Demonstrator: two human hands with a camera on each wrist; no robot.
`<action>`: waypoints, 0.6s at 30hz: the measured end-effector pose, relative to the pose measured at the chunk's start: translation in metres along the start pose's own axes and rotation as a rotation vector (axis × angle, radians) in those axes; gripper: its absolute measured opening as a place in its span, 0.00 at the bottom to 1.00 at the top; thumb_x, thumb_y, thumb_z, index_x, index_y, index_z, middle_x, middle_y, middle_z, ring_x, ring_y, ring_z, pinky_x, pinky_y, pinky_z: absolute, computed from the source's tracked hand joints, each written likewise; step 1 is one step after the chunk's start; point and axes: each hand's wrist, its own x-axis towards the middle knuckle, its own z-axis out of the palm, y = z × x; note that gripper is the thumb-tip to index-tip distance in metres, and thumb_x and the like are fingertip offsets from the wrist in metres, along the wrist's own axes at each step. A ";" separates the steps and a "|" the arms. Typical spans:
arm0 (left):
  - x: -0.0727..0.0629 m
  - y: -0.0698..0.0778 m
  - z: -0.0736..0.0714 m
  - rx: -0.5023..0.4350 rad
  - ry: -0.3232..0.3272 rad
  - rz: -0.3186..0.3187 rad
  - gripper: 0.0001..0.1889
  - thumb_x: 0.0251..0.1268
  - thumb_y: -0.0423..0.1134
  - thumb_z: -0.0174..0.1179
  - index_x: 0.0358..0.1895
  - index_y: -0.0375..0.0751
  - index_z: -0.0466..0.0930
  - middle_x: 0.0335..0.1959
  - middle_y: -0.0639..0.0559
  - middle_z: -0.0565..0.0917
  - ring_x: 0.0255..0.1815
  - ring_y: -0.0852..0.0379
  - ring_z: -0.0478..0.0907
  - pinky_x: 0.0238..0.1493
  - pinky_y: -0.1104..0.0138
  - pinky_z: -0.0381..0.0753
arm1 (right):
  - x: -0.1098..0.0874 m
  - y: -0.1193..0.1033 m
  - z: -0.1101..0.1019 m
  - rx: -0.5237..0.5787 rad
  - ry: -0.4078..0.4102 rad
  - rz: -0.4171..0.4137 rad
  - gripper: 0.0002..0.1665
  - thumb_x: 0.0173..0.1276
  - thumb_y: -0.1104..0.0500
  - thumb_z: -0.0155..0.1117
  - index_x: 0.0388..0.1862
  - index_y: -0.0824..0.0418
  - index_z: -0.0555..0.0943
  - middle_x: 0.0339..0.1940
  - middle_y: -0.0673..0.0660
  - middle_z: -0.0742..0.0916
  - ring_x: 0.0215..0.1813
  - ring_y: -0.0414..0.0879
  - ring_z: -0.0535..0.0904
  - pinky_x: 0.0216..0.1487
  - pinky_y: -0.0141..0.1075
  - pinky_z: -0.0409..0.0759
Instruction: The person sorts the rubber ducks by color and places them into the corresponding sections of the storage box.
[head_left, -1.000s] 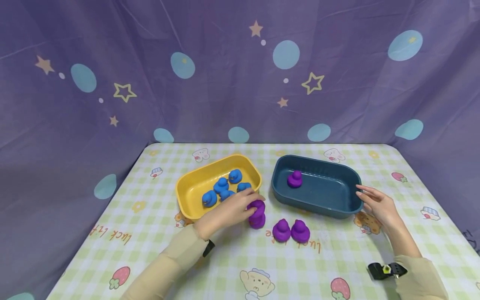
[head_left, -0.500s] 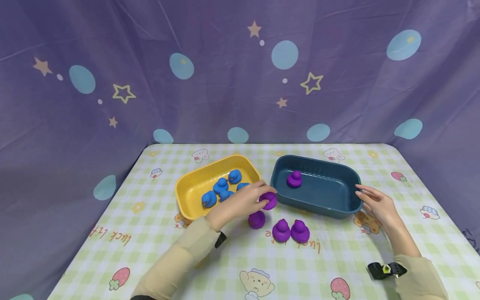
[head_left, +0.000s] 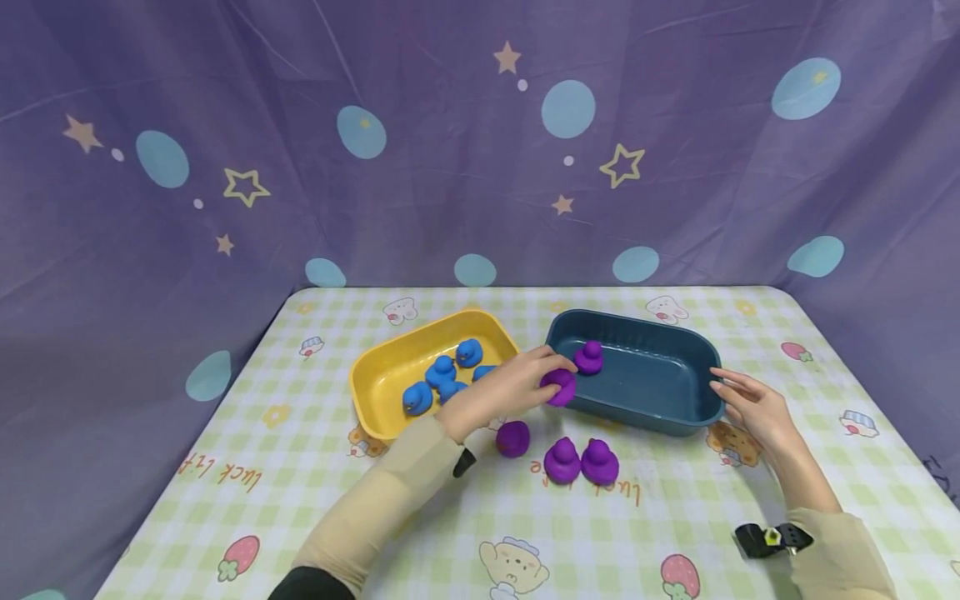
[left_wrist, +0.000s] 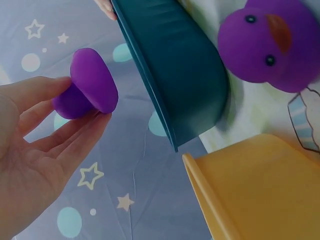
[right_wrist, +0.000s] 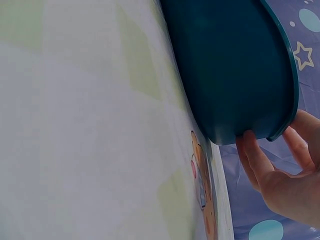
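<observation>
Left hand (head_left: 521, 383): fingertips clamped on purple duck (left_wrist: 97, 82), above left rim of teal tray (head_left: 652, 383). Shallow pinch (smooth, presumably) may slip, dropping it outside. Right hand (head_left: 763, 414): fingers apart, touching tray's right end; a knock could shift it.

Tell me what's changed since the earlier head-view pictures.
The left hand has carried the purple toy duck rightward and slightly farther out, from above the leftmost purple duck to the near-left rim of the dark teal tub. Nothing was released or newly grasped. The right hand stayed at that tub's right end; the other purple ducks and the visible blue ducks in the yellow tub stayed put.
</observation>
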 end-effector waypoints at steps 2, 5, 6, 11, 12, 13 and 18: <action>0.004 0.000 0.000 0.004 -0.003 0.008 0.15 0.62 0.34 0.52 0.52 0.41 0.74 0.39 0.49 0.73 0.38 0.53 0.72 0.37 0.75 0.70 | 0.001 0.000 0.000 -0.001 0.006 0.000 0.35 0.56 0.35 0.55 0.62 0.43 0.67 0.66 0.66 0.60 0.57 0.44 0.67 0.47 0.26 0.74; 0.010 -0.001 0.001 0.005 -0.004 0.015 0.15 0.61 0.34 0.53 0.52 0.40 0.74 0.39 0.49 0.74 0.37 0.54 0.71 0.37 0.74 0.70 | 0.003 0.003 -0.001 -0.010 0.002 -0.004 0.36 0.55 0.34 0.54 0.62 0.44 0.67 0.66 0.67 0.60 0.60 0.48 0.66 0.49 0.30 0.74; 0.012 -0.001 0.002 0.007 -0.004 0.014 0.15 0.61 0.34 0.53 0.52 0.40 0.74 0.38 0.49 0.73 0.37 0.54 0.71 0.36 0.75 0.70 | 0.004 0.004 -0.001 -0.011 0.004 -0.005 0.36 0.55 0.34 0.54 0.62 0.44 0.67 0.66 0.67 0.60 0.60 0.50 0.65 0.49 0.30 0.74; 0.021 -0.001 0.004 0.012 -0.009 -0.001 0.15 0.61 0.35 0.54 0.52 0.41 0.74 0.37 0.49 0.73 0.34 0.58 0.69 0.35 0.75 0.69 | 0.008 0.011 -0.001 -0.008 0.018 -0.026 0.36 0.56 0.34 0.54 0.63 0.46 0.66 0.65 0.68 0.61 0.57 0.46 0.68 0.41 0.21 0.74; 0.023 -0.001 0.005 0.014 -0.012 -0.003 0.16 0.61 0.35 0.54 0.52 0.42 0.74 0.37 0.49 0.73 0.34 0.58 0.69 0.35 0.75 0.69 | 0.007 0.010 -0.001 -0.003 0.018 -0.026 0.36 0.56 0.34 0.54 0.63 0.45 0.66 0.65 0.68 0.61 0.57 0.46 0.68 0.41 0.21 0.74; 0.024 -0.001 0.005 0.012 -0.015 -0.008 0.16 0.61 0.36 0.54 0.52 0.42 0.74 0.37 0.49 0.73 0.33 0.59 0.69 0.34 0.75 0.69 | 0.006 0.008 0.000 0.003 0.022 -0.017 0.36 0.55 0.34 0.54 0.62 0.45 0.67 0.65 0.67 0.62 0.57 0.46 0.68 0.42 0.22 0.74; 0.032 -0.003 0.010 0.005 -0.032 -0.020 0.15 0.61 0.36 0.54 0.52 0.42 0.74 0.38 0.50 0.73 0.33 0.60 0.68 0.32 0.77 0.68 | -0.009 -0.011 0.002 -0.029 0.002 -0.014 0.37 0.58 0.36 0.52 0.64 0.48 0.65 0.65 0.68 0.61 0.60 0.53 0.65 0.45 0.26 0.75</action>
